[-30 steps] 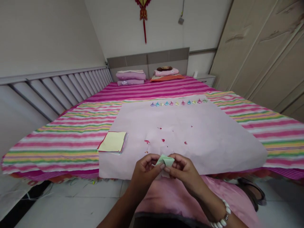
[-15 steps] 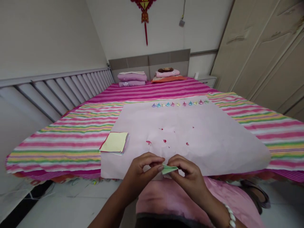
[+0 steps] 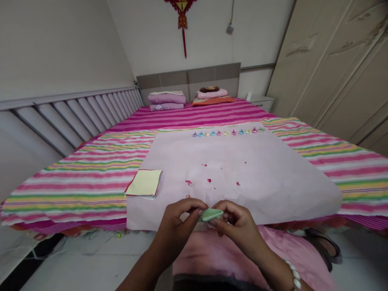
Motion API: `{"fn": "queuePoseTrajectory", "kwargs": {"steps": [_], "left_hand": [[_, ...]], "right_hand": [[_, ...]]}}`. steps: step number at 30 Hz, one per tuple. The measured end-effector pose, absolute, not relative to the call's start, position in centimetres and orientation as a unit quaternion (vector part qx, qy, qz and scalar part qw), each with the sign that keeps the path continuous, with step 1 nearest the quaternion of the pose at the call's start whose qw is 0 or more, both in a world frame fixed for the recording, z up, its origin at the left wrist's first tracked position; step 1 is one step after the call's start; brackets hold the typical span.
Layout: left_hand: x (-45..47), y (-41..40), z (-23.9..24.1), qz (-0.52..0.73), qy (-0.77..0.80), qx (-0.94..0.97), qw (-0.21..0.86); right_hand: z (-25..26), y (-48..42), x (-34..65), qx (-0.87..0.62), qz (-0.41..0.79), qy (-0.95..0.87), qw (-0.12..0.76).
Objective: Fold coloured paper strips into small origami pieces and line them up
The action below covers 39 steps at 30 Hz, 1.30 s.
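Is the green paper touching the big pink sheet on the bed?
Cannot tell. In the head view both hands pinch the green paper right at the pink sheet's near edge, so no gap or contact shows.

paper: the green paper point(image 3: 211, 214) showed a broad, upright face a second ago; it then lay flat as a thin wedge pointing right, and now sits as a small folded wedge between the fingertips.
left hand: the left hand point(image 3: 177, 226) has dropped a little and its thumb now closes over the paper's left end.
right hand: the right hand point(image 3: 238, 228) has curled tighter, fingertips pinching the paper's right end, over the bed's near edge.
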<state>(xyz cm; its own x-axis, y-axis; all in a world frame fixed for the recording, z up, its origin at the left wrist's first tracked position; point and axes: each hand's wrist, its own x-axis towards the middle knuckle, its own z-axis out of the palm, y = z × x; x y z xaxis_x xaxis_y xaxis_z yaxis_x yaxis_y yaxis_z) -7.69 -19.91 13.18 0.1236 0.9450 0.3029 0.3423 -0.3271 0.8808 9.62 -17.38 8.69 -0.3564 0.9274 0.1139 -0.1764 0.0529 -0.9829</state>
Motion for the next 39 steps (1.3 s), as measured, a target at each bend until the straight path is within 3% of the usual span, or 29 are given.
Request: {"fn": "queuePoseTrajectory", "kwargs": {"steps": [7,18,23,30,39], "left_hand": [[-7.9,-19.8,12.9,0.445,0.461,0.664,0.385],[-6.4,-19.0,12.0,0.544,0.49,0.459,0.503],[-6.3,-18.9,11.7,0.536,0.479,0.457,0.524],[-6.0,-18.5,11.5,0.495,0.482,0.471,0.549],[-5.1,-18.6,10.4,0.557,0.47,0.384,0.567]], "right_hand": [[8.4,-17.1,9.5,-0.342,0.657,-0.489,0.461],[7.9,-17.7,9.3,-0.275,0.727,-0.472,0.416],[7.7,-17.8,9.2,-0.292,0.703,-0.523,0.383],[7.8,-18.0,8.8,-0.333,0.658,-0.526,0.424],[7.1,-18.7,8.4,-0.295,0.699,-0.498,0.42]]}}
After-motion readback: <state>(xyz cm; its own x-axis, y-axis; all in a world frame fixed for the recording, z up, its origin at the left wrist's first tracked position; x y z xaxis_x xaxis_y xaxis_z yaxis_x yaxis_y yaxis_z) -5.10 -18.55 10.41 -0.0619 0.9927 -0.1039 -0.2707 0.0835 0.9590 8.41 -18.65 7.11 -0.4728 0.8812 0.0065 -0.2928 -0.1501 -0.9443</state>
